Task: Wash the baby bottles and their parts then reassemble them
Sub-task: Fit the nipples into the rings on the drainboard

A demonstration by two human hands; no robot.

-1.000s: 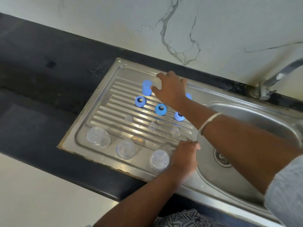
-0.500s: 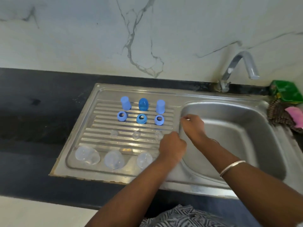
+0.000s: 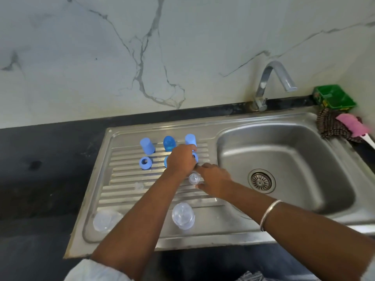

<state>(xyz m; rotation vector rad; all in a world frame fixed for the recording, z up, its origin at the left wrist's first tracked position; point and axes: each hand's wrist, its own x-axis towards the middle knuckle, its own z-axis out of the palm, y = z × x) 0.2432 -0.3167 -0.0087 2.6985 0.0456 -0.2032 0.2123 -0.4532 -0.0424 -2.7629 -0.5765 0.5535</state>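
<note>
Your steel sink unit fills the counter, with the basin to your right and the ribbed drainboard to your left, under a curved tap. At the far right corner sit a green box, a dark checked cloth and a pink sponge.

Your left hand reaches over the middle of the drainboard, fingers curled down over the middle blue ring, most of which it hides; you cannot tell whether the fingers actually grip it. Your right hand, with a bracelet on its wrist, lies just beside it, forefinger and thumb spread apart on either side of a clear nipple; whether they touch it is unclear.

Two clear bottles stand mouth-down along the near edge, one between your forearms, another at the left; your left arm hides the space between them. Three blue caps line the far edge: left, middle, right. A blue ring stands in front of the left cap, another peeks past your knuckles. A second clear nipple lies left of your arm.
</note>
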